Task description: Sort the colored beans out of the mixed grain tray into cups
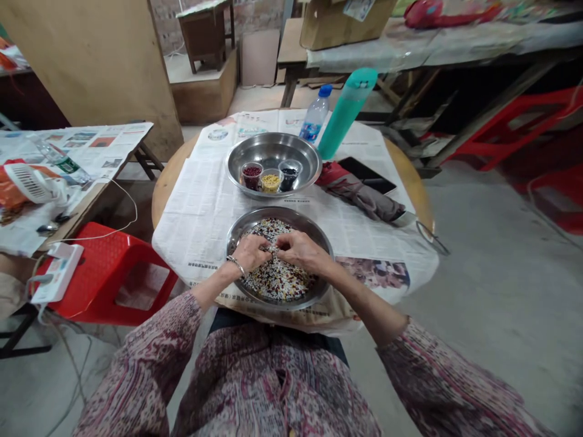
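**Both hands in the bean pan**

The left hand (248, 252) and right hand (298, 247) rest on mixed beans (277, 280) in the near pan (279, 305) on the desk (173, 176), fingertips pinched together over them. Whether they grip any beans cannot be told. Behind, another pan (273, 142) holds three small cups.

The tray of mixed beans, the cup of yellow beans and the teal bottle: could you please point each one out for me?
Tray of mixed beans (314, 226): head view, on its bare metal rim, far right.
Cup of yellow beans (270, 181): head view, on the beans inside.
Teal bottle (345, 115): head view, on mid-body.
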The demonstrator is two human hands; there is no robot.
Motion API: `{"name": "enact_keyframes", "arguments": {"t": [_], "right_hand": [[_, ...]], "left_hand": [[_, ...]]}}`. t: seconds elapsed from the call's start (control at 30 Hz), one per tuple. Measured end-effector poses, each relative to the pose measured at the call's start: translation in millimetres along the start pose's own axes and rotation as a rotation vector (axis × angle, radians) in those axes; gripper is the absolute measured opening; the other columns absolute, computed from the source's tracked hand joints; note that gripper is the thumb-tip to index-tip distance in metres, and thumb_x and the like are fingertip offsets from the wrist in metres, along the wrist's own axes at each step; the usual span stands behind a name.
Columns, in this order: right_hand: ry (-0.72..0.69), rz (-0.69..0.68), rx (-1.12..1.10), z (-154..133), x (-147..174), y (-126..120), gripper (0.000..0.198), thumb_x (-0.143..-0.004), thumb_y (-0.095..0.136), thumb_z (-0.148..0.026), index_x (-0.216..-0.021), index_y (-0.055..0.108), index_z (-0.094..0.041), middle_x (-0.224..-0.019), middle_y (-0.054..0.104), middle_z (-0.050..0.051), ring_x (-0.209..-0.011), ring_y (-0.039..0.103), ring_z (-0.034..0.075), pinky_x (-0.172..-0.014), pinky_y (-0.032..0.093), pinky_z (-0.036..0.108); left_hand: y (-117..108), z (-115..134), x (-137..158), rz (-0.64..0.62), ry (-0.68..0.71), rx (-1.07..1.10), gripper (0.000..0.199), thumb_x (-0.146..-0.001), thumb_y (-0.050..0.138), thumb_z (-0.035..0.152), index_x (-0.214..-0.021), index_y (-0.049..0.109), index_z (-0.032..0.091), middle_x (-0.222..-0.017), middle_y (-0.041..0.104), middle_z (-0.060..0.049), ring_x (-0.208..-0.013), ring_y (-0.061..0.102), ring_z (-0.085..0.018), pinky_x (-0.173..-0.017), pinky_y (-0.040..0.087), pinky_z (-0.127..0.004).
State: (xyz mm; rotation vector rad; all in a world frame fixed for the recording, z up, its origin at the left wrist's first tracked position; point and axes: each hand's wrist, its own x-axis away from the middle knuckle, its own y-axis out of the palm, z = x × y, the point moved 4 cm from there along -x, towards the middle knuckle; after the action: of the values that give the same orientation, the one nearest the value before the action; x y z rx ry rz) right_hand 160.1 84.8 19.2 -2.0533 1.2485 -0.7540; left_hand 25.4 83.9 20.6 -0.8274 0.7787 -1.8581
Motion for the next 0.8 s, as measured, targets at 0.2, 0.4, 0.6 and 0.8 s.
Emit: {"name": "enact_keyframes", "arguments": {"t": [0.2,0.4,0.6,0.8], "right_hand": [[-0.160,0.011,-0.046,1,41,3,0.025,-0.070,0.048,-0.007,-0.080,0.069,-0.018,-0.074,0.068,0.002,-0.068,0.058,0.014,-0.067,0.042,0.026],[-0.348,0.085,0.143,5,68,4,0.022,-0.076,0.051,-0.005,-0.081,0.067,-0.019,-0.091,0.068,0.007,-0.088,0.062,0.018,-0.080,0.046,0.029],[-0.292,0.062,0.377,11,69,17,0.018,-0.081,0.056,-0.011,-0.067,0.062,-0.022,-0.068,0.062,0.001,-0.067,0.055,0.015,-0.064,0.037,0.027],[-0.225,0.274,0.417,16,45,15,0.016,-0.088,0.051,-0.015,-0.086,0.066,-0.019,-0.090,0.066,0.008,-0.090,0.059,0.020,-0.078,0.044,0.030]], "left_hand": [[10,11,38,0.003,0.135,0.013,0.023,-0.080,0.063,0.017,-0.100,0.074,0.019,-0.085,0.075,-0.002,-0.084,0.067,-0.018,-0.082,0.052,-0.027],[32,23,66,-0.061,0.334,-0.138,0.026,-0.084,0.055,0.007,-0.105,0.067,0.018,-0.110,0.065,-0.006,-0.104,0.061,-0.019,-0.096,0.050,-0.031],[42,25,58,-0.131,0.346,-0.390,0.023,-0.092,0.044,0.008,-0.099,0.064,0.018,-0.104,0.058,-0.007,-0.099,0.055,-0.020,-0.088,0.051,-0.032],[18,15,34,0.079,0.268,-0.421,0.017,-0.094,0.049,0.014,-0.103,0.062,0.019,-0.115,0.056,-0.006,-0.108,0.051,-0.022,-0.091,0.051,-0.033]]}}
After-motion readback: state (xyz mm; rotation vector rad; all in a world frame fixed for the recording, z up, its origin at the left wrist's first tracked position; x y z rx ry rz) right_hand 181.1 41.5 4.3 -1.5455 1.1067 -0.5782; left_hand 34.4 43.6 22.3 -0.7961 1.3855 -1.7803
